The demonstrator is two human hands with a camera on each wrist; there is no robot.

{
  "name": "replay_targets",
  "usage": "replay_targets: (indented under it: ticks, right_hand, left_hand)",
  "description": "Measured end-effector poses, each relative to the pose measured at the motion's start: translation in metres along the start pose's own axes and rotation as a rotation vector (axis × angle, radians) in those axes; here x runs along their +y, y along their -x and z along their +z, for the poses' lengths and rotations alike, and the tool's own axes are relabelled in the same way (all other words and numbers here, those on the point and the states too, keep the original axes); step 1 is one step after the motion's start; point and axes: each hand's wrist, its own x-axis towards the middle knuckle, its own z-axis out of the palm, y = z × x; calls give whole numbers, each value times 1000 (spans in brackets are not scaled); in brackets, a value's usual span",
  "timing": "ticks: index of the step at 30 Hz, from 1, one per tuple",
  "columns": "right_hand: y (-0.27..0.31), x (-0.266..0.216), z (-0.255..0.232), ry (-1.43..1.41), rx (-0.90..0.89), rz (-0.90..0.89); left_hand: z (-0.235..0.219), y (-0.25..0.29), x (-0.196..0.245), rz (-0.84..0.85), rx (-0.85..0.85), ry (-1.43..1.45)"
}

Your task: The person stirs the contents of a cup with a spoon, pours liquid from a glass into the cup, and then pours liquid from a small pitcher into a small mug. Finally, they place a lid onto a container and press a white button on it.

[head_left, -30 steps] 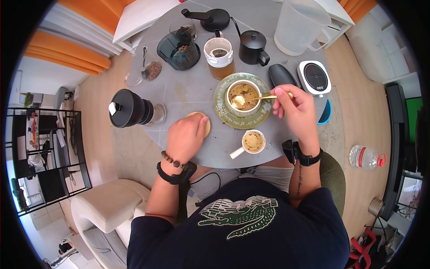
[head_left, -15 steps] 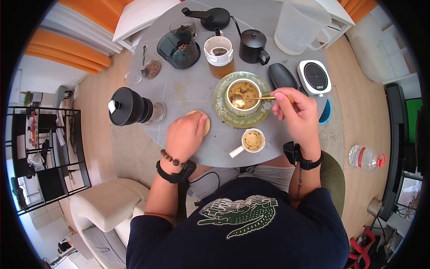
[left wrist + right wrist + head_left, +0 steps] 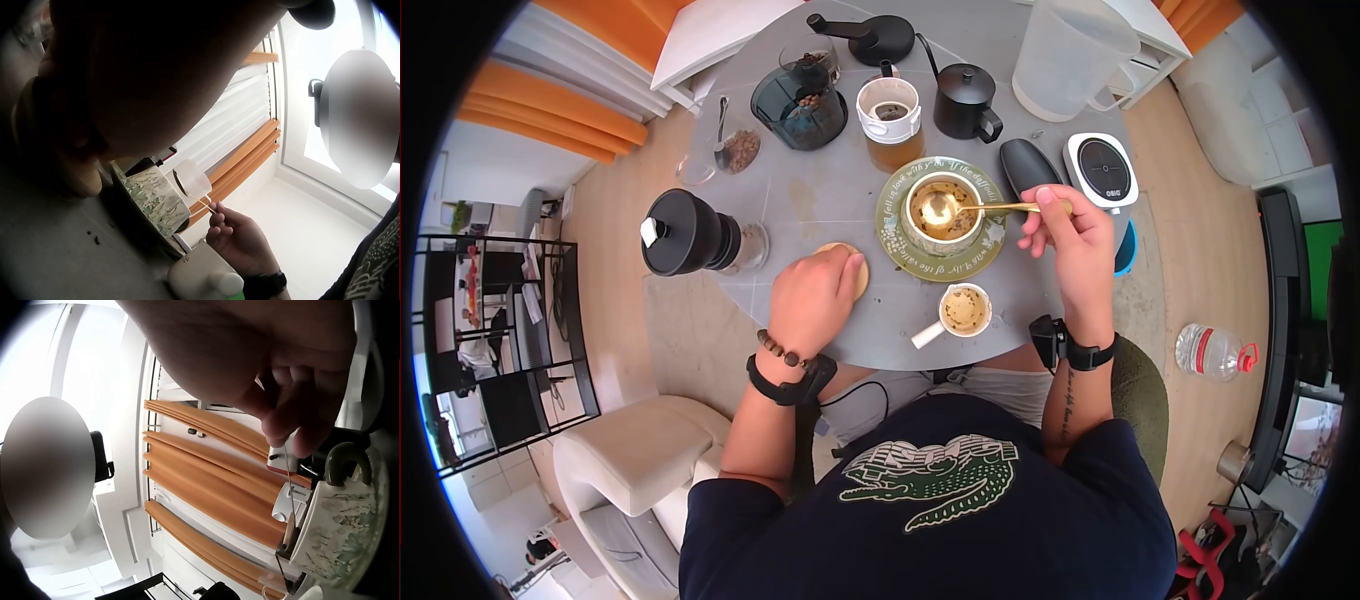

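Note:
My right hand (image 3: 1072,235) pinches the handle of a gold spoon (image 3: 1010,208) between thumb and fingers. The spoon's bowl is over a patterned cup (image 3: 948,243) holding brownish liquid with dark bits. In the left wrist view the spoon's bowl shows above the cup's rim. Under the cup is a green lettered saucer (image 3: 890,235). To the left, my left hand (image 3: 812,298) rests on a round pale wooden disc (image 3: 861,279), covering much of it; its fingertips are hidden. Near the table's front edge stands a small white handled cup (image 3: 966,311), stained inside with dark bits.
Behind the saucer stand a white-collared vessel of amber liquid (image 3: 895,150), a black kettle (image 3: 966,100) and a dark tinted container (image 3: 798,112). A black grinder (image 3: 685,235) is at left. Right are a black scoop-like object (image 3: 1030,168), white scale (image 3: 1102,170) and large plastic jug (image 3: 1060,65).
The spoon's bowl has risen from the liquid, and its handle now lies flatter across the cup's rim. My left hand has stayed on the wooden disc.

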Motion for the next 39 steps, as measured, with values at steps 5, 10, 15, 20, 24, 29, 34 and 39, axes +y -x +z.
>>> replay_targets:
  ticks: [5,10,15,20,24,29,34,39]
  right_hand:
    - [5,-10,2,200,166,-108]
    - [21,-23,19,422,209,-245]
    - [21,-25,32,617,227,-415]
    - [20,-21,42,775,188,-569]
    - [16,-20,46,807,183,-546]
    - [11,-17,45,801,189,-485]
    - [10,-16,44,806,177,-504]
    - [13,-20,47,796,149,-575]
  left_hand:
    - [0,0,0,6,8,6]
    - [-2,0,2,8,10,4]
    - [-4,0,3,-5,-4,4]
    - [-5,-1,4,-12,-16,10]
    - [-4,0,3,-15,-12,16]
    - [-4,-1,3,-9,-10,21]
    - [-4,-1,2,-6,-8,16]
    - [-3,0,2,0,3,14]
